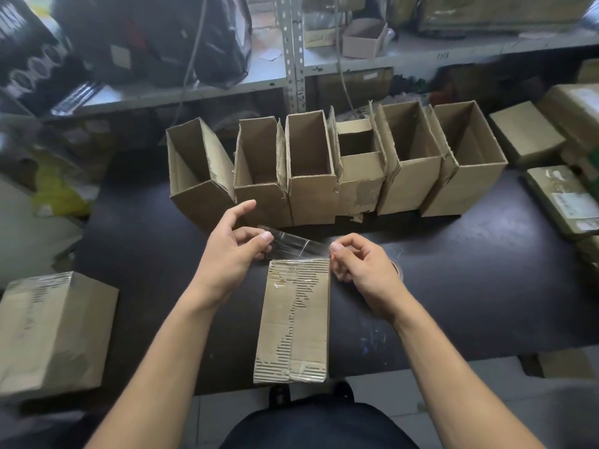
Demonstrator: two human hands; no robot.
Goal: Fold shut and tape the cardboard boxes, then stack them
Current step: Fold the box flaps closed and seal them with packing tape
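I see a closed box (293,322) lying on the table (470,286) before me, a row of open boxes (324,166) behind it, another closed box (52,332) at far left, shelves (291,69) behind all.

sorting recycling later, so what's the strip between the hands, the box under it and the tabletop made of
Strip: looks like clear glossy plastic tape; see-through, with glints.
Box: brown corrugated cardboard, matte; torn facing exposes ribbed fluting.
Tabletop: dark, smooth, faintly shiny surface, perhaps laminate or vinyl; material unclear.
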